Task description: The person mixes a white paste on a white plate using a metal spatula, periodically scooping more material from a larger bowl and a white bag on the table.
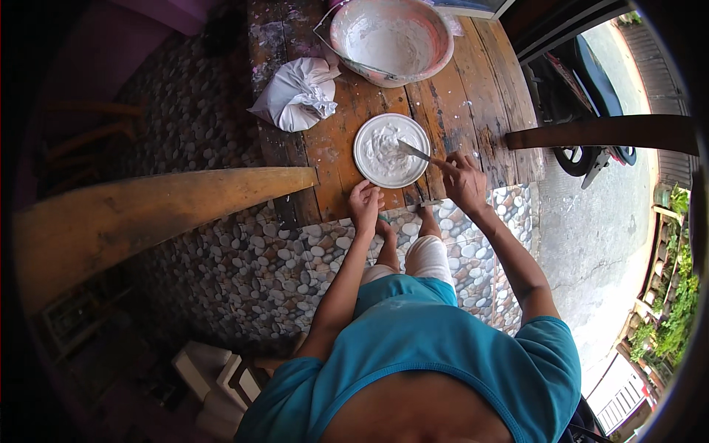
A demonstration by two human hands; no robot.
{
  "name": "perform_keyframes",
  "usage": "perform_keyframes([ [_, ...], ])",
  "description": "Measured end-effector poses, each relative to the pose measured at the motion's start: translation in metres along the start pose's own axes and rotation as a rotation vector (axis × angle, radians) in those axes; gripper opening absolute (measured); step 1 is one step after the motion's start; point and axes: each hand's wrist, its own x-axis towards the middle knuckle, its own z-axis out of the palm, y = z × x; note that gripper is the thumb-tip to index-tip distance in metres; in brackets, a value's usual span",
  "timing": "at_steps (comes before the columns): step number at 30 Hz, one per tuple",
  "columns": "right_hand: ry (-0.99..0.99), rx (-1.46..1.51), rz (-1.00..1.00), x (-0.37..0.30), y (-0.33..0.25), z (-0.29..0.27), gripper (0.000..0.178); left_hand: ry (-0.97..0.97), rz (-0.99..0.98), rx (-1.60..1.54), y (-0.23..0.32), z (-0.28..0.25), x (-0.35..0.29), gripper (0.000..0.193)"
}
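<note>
A round white plate [359,159] lies near the front edge of the wooden table, spread with thick white paste [384,151]. My right hand [465,181] is closed round the handle of a knife [415,150]. Its metal blade reaches over the plate's right rim, with the tip in the paste. At the plate's near left rim, my left hand [365,205] has its fingertips closed at the edge; the exact hold is small and partly hidden.
A white-crusted bucket [443,55] with a wire handle stands at the back of the wooden table [473,103]. Left of the plate sits a crumpled white plastic bag [295,92]. Wooden beams [170,199] flank the table. Beyond the right side is a parked motorcycle [591,81].
</note>
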Motion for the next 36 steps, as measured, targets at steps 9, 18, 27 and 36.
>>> perform_keyframes([
  [9,0.048,-0.002,-0.021,-0.002,-0.001,0.001,0.040,0.030,0.091,-0.016,-0.010,-0.002,0.006,0.035],
  [18,0.065,0.003,-0.020,-0.003,0.011,-0.006,0.034,0.139,0.114,0.039,-0.018,-0.003,0.021,0.023],
  [27,0.009,0.034,0.009,-0.004,0.010,-0.003,0.035,0.207,0.189,0.055,-0.017,0.003,0.019,0.026],
  [36,-0.217,0.239,0.269,0.011,0.029,-0.035,0.028,0.311,0.423,0.326,-0.011,0.006,0.027,0.039],
])
